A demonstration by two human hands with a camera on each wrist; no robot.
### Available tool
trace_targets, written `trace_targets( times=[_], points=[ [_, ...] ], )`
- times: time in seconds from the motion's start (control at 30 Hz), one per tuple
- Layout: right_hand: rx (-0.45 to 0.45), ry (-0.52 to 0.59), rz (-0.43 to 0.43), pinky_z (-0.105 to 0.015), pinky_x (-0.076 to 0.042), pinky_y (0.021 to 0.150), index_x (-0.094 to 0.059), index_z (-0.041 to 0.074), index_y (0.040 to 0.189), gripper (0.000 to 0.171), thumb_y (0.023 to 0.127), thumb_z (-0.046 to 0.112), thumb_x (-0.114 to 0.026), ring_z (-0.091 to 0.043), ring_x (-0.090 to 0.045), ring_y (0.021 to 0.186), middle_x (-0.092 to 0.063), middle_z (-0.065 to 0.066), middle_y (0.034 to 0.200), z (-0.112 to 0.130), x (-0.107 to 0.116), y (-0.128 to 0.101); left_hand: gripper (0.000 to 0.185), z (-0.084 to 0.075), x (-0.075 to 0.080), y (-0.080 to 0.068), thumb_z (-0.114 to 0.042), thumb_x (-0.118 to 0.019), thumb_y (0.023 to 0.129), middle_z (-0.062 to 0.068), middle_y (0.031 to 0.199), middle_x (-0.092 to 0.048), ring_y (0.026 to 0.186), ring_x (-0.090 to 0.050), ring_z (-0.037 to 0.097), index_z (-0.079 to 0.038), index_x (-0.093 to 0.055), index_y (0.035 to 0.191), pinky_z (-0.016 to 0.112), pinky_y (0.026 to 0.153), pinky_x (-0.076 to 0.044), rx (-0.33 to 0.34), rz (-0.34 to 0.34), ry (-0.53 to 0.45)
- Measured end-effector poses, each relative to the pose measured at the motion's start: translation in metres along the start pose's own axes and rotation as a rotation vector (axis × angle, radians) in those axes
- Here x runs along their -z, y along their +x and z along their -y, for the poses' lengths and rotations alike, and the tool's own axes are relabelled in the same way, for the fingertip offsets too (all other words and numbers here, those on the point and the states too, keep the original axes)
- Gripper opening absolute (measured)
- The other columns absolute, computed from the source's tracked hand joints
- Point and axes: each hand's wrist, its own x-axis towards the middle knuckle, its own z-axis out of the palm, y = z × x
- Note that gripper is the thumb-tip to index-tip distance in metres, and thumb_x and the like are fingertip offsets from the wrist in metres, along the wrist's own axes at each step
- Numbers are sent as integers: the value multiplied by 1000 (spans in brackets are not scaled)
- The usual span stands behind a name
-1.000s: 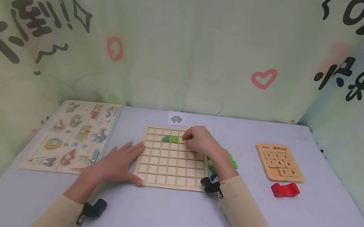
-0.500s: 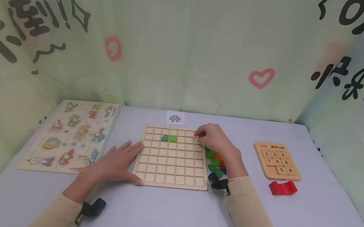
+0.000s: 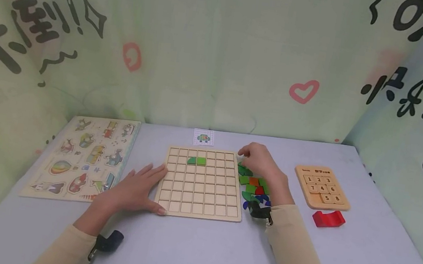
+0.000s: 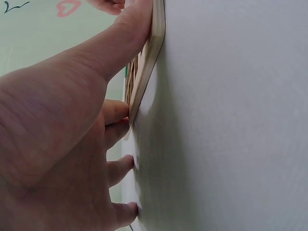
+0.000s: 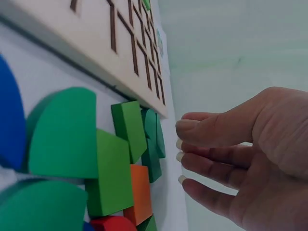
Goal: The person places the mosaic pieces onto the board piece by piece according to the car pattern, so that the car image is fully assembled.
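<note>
My left hand steadies the wooden grid board, fingers spread along its left side and thumb on the front left corner. In the left wrist view the thumb lies against the board's edge. Two pieces sit in the board's upper cells: a rounded green piece beside a light green square. Off the board's far right corner hovers my right hand, fingers loosely bent, nothing visible between them. Below it lie loose coloured pieces, among them a light green block and an orange block.
A small picture card lies behind the board. To the left is a sheet of printed pictures. On the right are a wooden number puzzle and a red curved block. A curtain hangs behind the table.
My right hand has moved right from over the board's upper cells to above the loose pieces, uncovering the board's right columns. The left hand stays in place.
</note>
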Motion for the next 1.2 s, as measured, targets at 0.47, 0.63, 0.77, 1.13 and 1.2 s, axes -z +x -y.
trace_targets(
  times=[0.47, 0.63, 0.77, 1.13, 1.2],
  points=[
    [-36, -25, 21, -41, -57, 87, -74, 1, 111, 34, 87, -6, -51, -27, -61, 99, -68, -20, 123, -9, -4, 3, 120, 1, 0, 1, -67, -79, 67, 5, 167, -23, 153, -16, 41, -11, -26, 158, 72, 117, -15, 6, 1, 3],
    [-67, -7, 37, -40, -56, 86, -73, 3, 108, 28, 89, -3, -53, -27, -58, 98, -66, -19, 122, -10, -4, 1, 120, 2, -2, 2, -67, -79, 67, 4, 167, -23, 154, -16, 41, -11, -26, 158, 72, 117, -15, 4, 2, -6],
    [-79, -1, 38, -35, -52, 78, -71, 4, 101, 24, 88, -4, -52, -28, -55, 95, -65, -16, 112, -11, -5, 0, 119, 2, -2, 2, -67, -79, 67, 4, 167, -23, 154, -16, 41, -11, -26, 158, 72, 118, -14, 8, 5, -11],
    [-83, -17, 86, -30, -50, 71, -68, 3, 106, 24, 89, -3, -53, -27, -55, 92, -64, -17, 111, -13, 3, -3, 119, 2, -2, 2, -66, -80, 67, 4, 167, -23, 154, -16, 41, -11, -26, 158, 72, 118, -14, 14, 5, -17],
    [-94, -23, 95, -31, -51, 72, -69, 4, 107, 24, 89, -3, -54, -28, -56, 93, -64, -18, 113, -12, 5, -4, 119, 2, -2, 2, -66, -80, 67, 4, 167, -23, 154, -15, 41, -11, -26, 158, 72, 118, -14, 13, 6, -16]
  ],
)
